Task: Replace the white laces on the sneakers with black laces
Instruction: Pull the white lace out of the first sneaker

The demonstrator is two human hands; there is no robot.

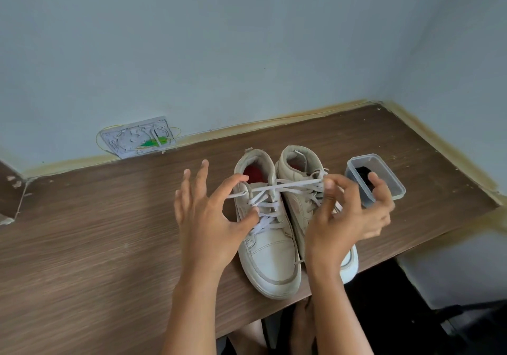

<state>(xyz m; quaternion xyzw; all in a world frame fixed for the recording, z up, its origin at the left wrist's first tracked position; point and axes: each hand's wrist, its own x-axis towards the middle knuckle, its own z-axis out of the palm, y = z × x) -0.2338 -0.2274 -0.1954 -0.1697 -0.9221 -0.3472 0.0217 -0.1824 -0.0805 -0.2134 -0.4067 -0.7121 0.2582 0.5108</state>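
White flat laces (277,190) are still threaded through two cream leather high-top sneakers, which stand side by side near the front edge of the brown wood-grain bench (96,231), toes pointing to 6 o'clock. On the left sneaker (270,256) the lace ends are pulled out sideways, one to 9 o'clock and one to 3 o'clock, across the top of the right sneaker (297,179). The left hand (204,217) pinches the lace at the eyelets between the thumb and the index finger, while its other fingers are spread and straight. The right hand (348,217) pinches the other lace end between the thumb and the index fingertip above the right sneaker, and its remaining fingers are loosely curled. Red insoles show inside both shoe openings.

At 3 o'clock from the sneakers, just beside them, stands a small clear plastic rectangular container (389,179) with black laces (363,175) inside. At 10 o'clock, well apart, a flat white plastic board with thin wires and a green part (138,138) leans at the foot of the pale blue wall (219,39).
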